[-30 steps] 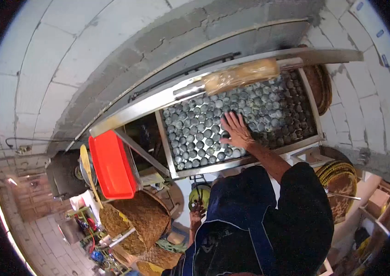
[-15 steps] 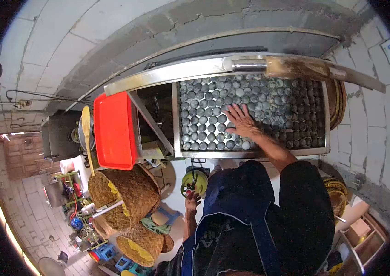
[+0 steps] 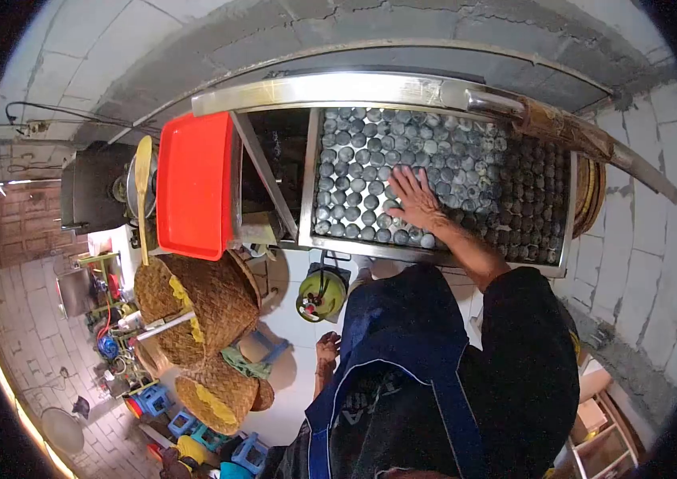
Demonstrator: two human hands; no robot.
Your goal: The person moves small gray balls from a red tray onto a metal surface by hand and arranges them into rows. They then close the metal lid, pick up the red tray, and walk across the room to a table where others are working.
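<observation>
A metal-framed tray (image 3: 310,172) holds many dark grey round balls (image 3: 358,156) in rows, with some pale gaps at its left. My right hand (image 3: 420,203) lies flat on the balls near the tray's middle, its fingers spread. Low beside my apron hangs my left hand (image 3: 328,349), below a green gas cylinder (image 3: 322,295) and away from the tray. Its fingers look loosely curled and apart, with nothing in them.
A red plastic tray (image 3: 195,188) stands left of the metal one, beside a wooden paddle (image 3: 144,188). Woven baskets (image 3: 223,307) are at lower left. A metal rail with a wrapped roller (image 3: 562,128) crosses the tray's far edge. Shelving (image 3: 606,423) stands at lower right.
The view has shifted and turned slightly. My right hand remains spread on the balls. My left hand has dropped away from the gas cylinder, towards my apron.
</observation>
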